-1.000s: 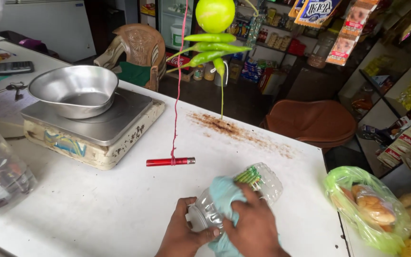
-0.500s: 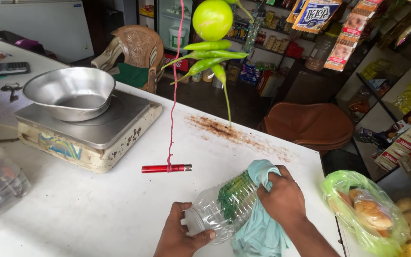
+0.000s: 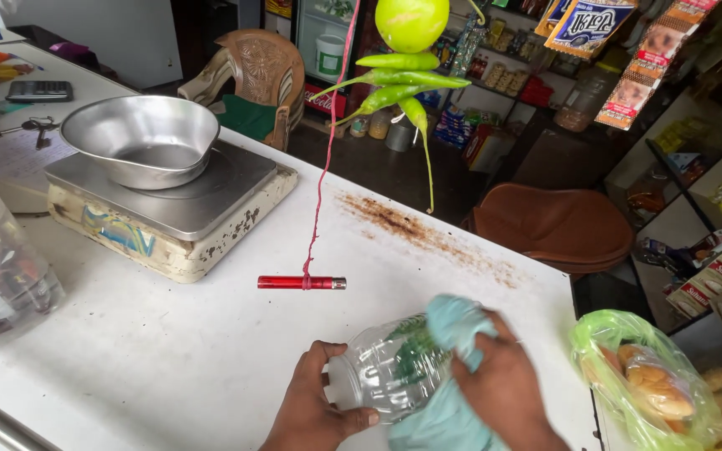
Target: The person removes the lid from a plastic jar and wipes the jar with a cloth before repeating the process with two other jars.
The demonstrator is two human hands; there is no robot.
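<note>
On counter [image 3: 211, 351], jar [image 3: 382, 376] lying sideways, mouth toward left hand [image 3: 311, 409].

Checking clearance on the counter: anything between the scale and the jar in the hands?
Head view: only a red pen-like stick, tied to a red string, lies between the scale and the clear plastic jar. Otherwise bare white counter.

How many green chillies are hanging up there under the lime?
4 can be made out. All hang in one bunch of green chillies just below the lime, above the far edge of the white counter. They overlap, so another may be hidden.
</note>
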